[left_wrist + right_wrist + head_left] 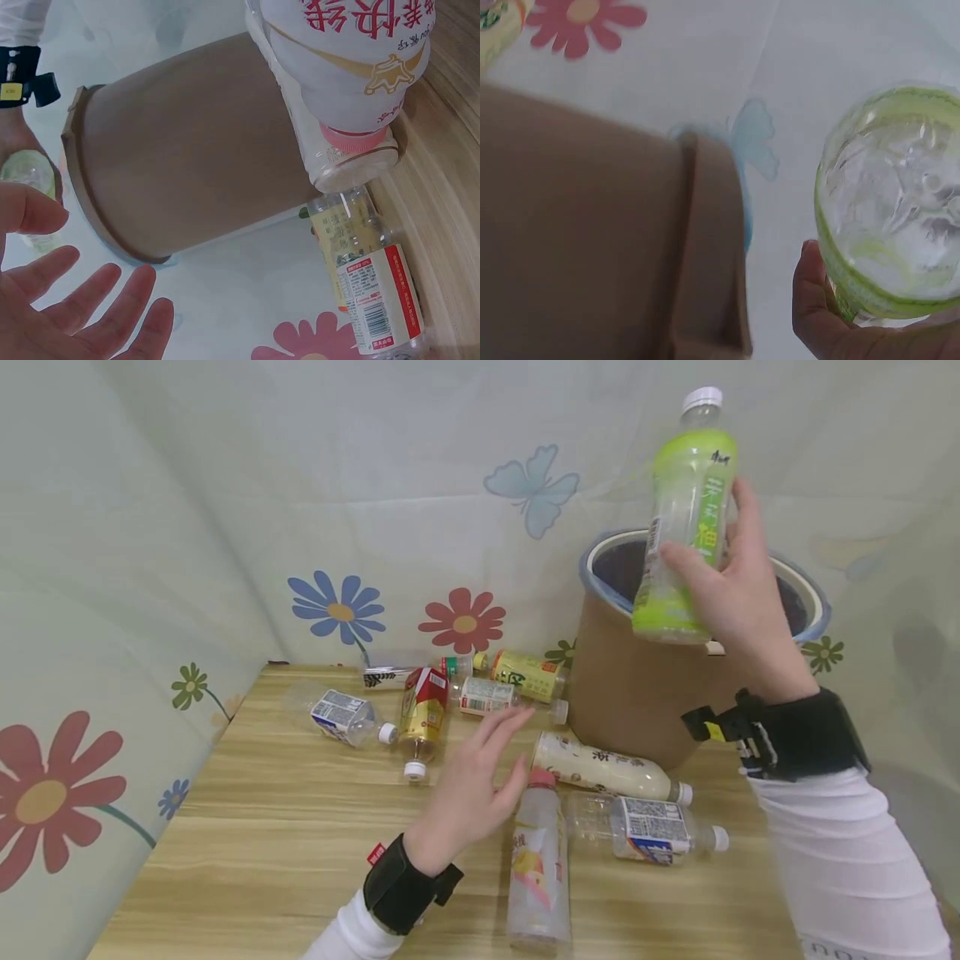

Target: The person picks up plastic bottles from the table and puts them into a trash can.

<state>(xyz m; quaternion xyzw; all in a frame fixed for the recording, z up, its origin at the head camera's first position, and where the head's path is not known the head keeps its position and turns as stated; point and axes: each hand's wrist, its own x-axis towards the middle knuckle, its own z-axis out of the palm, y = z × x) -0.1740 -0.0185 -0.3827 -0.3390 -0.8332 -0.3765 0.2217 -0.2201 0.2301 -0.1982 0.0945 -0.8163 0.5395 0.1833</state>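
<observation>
My right hand (738,577) grips a clear plastic bottle with a green label (693,527), white cap upward, in front of and above the rim of a brown bin (637,677). The right wrist view shows the base of this green-label bottle (900,210) and the thumb at its side. My left hand (472,785) is over the table with its fingers extended, holding nothing. Nearest to it is a pink-capped bottle (538,868). In the left wrist view the left hand's fingers (127,307) are spread, and the pink-capped bottle (352,67) is at the top right.
On the wooden table (300,835) lie a cream bottle (607,768), a clear bottle with a blue-white label (652,831), a red-gold bottle (424,710), another clear bottle (345,718) and several more near the back. A flowered cloth (420,510) hangs behind.
</observation>
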